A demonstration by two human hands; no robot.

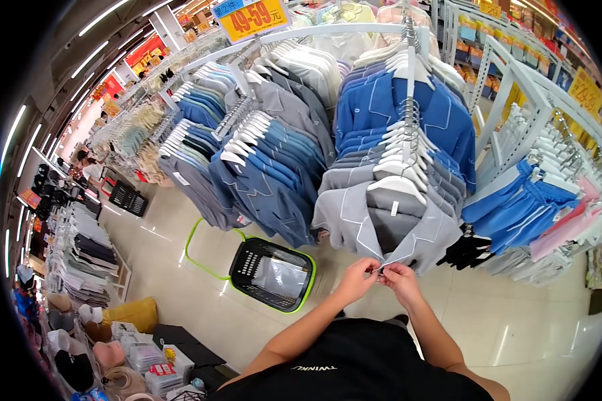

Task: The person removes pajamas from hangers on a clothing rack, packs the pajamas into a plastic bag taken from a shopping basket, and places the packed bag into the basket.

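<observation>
A grey pajama shirt (346, 212) with white piping hangs at the front of the rack on a white hanger (396, 182). At the bottom of its open collar, my left hand (358, 277) pinches one front edge. Close beside it, my right hand (401, 278) pinches the other edge, the fingertips of both hands nearly meeting. Whether a button lies between the fingers is too small to see. Behind this shirt hang more grey ones, then blue pajama shirts (364, 110).
A black shopping basket (247, 277) with a green rim and a flat clear package inside stands on the floor at left. Blue shorts (515, 207) hang at right. Folded clothes (80, 267) and boxed goods line the left. Another person (90, 167) is farther back near a second basket (126, 199).
</observation>
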